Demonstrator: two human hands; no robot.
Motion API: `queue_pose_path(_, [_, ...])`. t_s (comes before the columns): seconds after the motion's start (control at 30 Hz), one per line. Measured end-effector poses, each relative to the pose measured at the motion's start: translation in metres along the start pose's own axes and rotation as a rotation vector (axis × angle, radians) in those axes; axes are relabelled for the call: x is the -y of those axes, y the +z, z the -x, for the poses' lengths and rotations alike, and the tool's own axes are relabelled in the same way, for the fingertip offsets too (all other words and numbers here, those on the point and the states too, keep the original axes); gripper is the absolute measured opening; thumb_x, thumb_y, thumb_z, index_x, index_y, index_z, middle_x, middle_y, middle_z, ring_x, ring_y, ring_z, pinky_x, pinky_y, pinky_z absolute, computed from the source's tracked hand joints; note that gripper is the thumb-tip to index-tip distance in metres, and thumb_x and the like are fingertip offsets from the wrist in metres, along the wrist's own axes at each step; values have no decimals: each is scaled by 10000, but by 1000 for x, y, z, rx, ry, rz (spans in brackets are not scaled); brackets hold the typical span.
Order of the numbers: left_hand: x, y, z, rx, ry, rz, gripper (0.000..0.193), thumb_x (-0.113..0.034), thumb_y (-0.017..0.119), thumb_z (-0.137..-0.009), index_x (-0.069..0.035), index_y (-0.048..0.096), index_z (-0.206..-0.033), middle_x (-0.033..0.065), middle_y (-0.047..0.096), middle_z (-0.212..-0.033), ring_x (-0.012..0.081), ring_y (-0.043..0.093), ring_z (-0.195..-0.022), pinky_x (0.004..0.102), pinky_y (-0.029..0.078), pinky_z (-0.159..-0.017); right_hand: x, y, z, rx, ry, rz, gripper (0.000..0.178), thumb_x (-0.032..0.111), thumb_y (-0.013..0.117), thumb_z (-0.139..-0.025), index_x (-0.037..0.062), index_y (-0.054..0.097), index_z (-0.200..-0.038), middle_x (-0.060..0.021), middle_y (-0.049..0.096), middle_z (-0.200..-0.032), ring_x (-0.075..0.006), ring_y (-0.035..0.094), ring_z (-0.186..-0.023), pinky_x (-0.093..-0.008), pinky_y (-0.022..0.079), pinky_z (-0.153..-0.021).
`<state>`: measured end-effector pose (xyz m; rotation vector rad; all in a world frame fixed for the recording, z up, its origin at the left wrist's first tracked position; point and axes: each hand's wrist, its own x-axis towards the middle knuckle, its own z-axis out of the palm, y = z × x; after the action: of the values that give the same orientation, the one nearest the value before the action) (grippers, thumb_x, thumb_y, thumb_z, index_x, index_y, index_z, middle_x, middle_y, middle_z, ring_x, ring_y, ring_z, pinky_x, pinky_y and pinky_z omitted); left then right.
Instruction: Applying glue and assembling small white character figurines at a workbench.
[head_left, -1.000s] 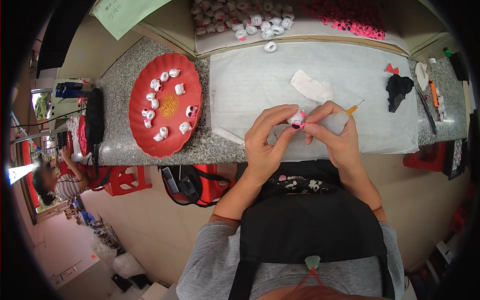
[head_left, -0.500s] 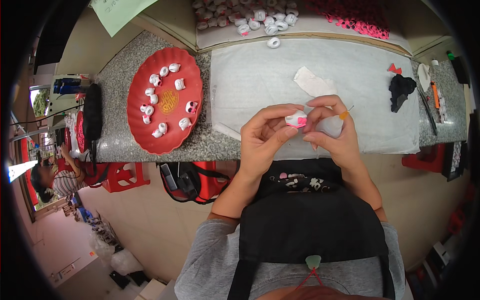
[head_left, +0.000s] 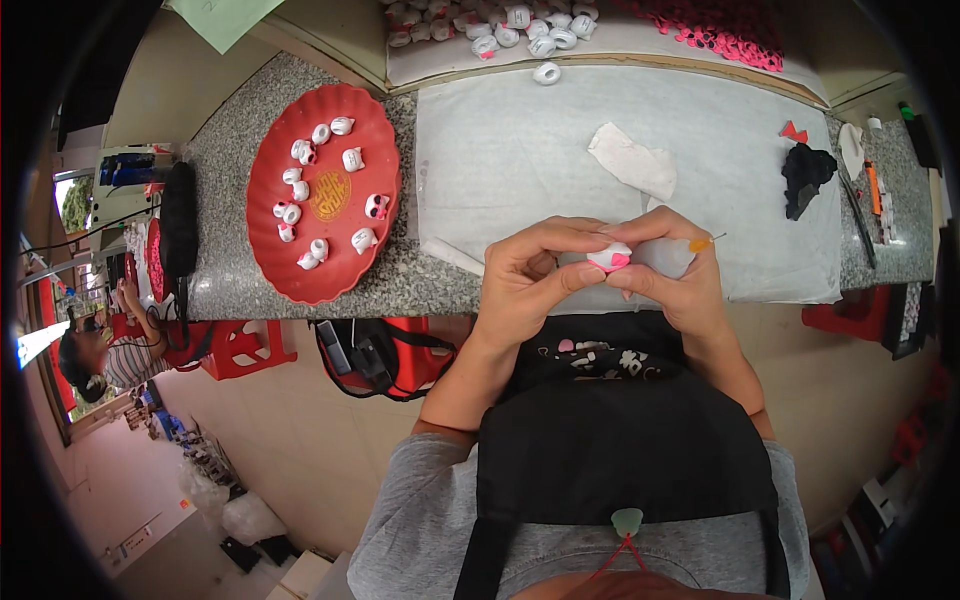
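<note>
Smack between left hand [head_left: 527, 277] and right hand [head_left: 692, 287], round white-and-pink figurine [head_left: 609, 257] getting pinched, right also hugging cloudy plastic bottle [head_left: 668, 257]

Beyond the fingers [head_left: 553, 236], a scrap [head_left: 635, 162] obstructs, with passage leftward over the pale sheet [head_left: 500, 150].

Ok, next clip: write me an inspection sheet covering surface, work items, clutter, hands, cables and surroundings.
Surface: speckled counter, partly covered by a pale sheet
Work items: white-and-pink piece and translucent bottle in hand; white pieces on a red plate
Clutter: crumpled tissue, black crumpled material
Hands: left hand grips the piece; right hand holds the bottle close beside it
Cables: thin dark cable, far left
Surroundings: person in striped top, left
</note>
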<state>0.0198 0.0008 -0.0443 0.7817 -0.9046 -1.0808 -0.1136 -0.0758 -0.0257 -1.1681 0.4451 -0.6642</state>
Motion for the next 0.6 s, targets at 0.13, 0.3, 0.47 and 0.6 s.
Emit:
queue_pose_path(0.13, [-5, 4, -2, -37, -121, 57, 235, 65, 523, -702, 51, 503, -935, 161, 518, -959, 196, 494, -914, 286, 389, -802, -4, -3, 0, -35, 3, 13, 246, -15, 608, -629, -23, 506, -854, -110, 547, -805, -104, 504, -612, -198, 399, -455])
queue_pose_path(0.3, [-3, 7, 1, -95, -114, 21, 241, 57, 520, -710, 48, 495, -949, 143, 522, -959, 186, 494, -915, 289, 378, -820, -1, -1, -1, -33, 29, 41, 242, -23, 573, -662, -20, 515, -897, -68, 534, -734, -72, 478, -589, -179, 371, -464])
queue_pose_path(0.47, [1, 10, 3, -123, -72, -61, 249, 57, 517, -710, 43, 491, -958, 132, 527, -951, 183, 495, -915, 293, 373, -826, -4, -1, 0, -42, -11, 35, 247, -32, 553, -678, -12, 524, -923, -30, 525, -686, -41, 445, -553, -159, 337, -468])
queue_pose_path(0.6, [1, 11, 2, -134, -88, 0, 235, 55, 521, -710, 42, 496, -943, 133, 516, -962, 181, 497, -910, 290, 380, -818, -4, 0, 0, -76, 17, 17, 244, -31, 561, -671, -11, 527, -912, -34, 527, -671, -40, 447, -538, -157, 335, -462])
